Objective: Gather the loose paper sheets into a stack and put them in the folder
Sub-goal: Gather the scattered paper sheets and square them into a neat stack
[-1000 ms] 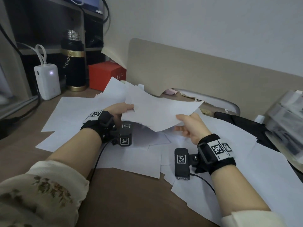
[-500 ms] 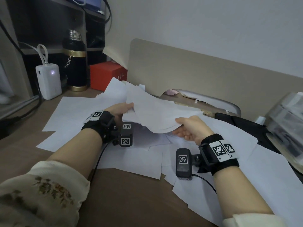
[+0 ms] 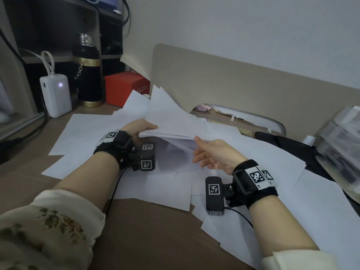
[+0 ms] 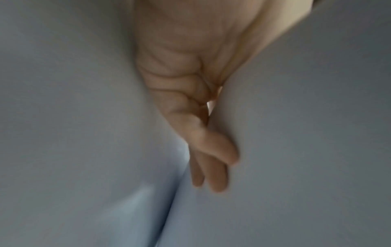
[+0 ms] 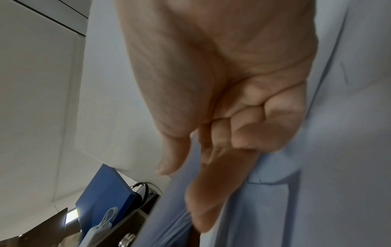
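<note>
Paper sheets held above the desk are now lowered and bent compared with a second ago, pinched by the left hand and right hand, so gathering is judged unfinished.

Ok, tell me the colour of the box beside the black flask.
The box is red, seen best in the head view, right of the flask.

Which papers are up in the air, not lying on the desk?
The bunch of sheets held between the left hand and right hand.
</note>
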A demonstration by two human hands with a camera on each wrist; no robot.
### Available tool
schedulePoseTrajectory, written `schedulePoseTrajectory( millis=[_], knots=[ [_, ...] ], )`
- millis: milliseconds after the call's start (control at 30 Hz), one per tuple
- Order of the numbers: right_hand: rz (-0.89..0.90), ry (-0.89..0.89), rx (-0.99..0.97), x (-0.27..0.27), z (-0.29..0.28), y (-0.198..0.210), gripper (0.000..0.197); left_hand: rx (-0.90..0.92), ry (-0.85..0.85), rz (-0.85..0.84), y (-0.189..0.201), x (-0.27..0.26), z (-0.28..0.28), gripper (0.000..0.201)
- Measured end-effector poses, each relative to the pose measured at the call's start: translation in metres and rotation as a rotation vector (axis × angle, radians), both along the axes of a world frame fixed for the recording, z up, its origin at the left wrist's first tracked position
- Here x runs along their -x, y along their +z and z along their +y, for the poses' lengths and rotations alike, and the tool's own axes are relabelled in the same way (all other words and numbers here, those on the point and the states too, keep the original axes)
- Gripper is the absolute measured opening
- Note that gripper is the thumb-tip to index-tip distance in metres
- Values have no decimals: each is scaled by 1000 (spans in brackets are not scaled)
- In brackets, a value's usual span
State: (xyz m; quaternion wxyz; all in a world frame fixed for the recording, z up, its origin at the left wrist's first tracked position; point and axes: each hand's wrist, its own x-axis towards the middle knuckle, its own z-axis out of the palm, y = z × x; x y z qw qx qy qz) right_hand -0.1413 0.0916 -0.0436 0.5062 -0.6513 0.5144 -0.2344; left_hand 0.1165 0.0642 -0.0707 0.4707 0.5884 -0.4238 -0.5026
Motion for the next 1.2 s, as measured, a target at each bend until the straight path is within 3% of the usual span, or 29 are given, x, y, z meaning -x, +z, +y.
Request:
schedulePoseTrajectory(
  millis=[67,167,233,300,333,433,467,500,600,633,733,833,900,1000,1100,1200],
  knots=[
    [-36,13,19,2,-1,1,43,-20,124,110,-3,-4,0,14],
    [-71,-25,36,6,-2,2,29,-15,156,128,0,-2,3,33],
    [-77,-86,22,8,-5,1,26,-35,131,11,2,1,6,44],
    [-71,-141,-21,10,-10,-2,22,-33,168,-55,8,11,7,32],
    [-62,-165,-38,10,-12,-4,19,13,205,50,8,9,9,29],
    [-89,-252,-53,11,-18,-8,6,-27,260,113,6,7,1,40],
    [-119,-275,-60,11,-19,-9,5,14,244,210,2,1,7,38],
    [-154,-286,-74,11,-19,-8,6,24,201,219,2,0,6,31],
    [-209,-247,-126,8,-16,-6,18,64,129,192,2,-4,13,43],
    [-212,-222,-145,7,-15,-5,22,76,102,227,3,-3,16,36],
    [-211,-188,-187,3,-11,-6,28,34,192,317,4,-1,14,23],
    [-203,-219,-163,-1,-10,-7,20,15,236,427,0,-3,10,50],
    [-214,-245,-171,-3,-12,-8,12,24,222,374,2,1,15,64],
    [-119,-218,-157,-5,-15,-10,2,15,153,211,7,2,20,54],
    [-19,-193,-100,-11,-16,-11,12,-7,154,338,5,-2,17,63],
    [-4,-162,-88,-20,-12,-10,7,-2,160,371,4,0,17,63]
  ],
)
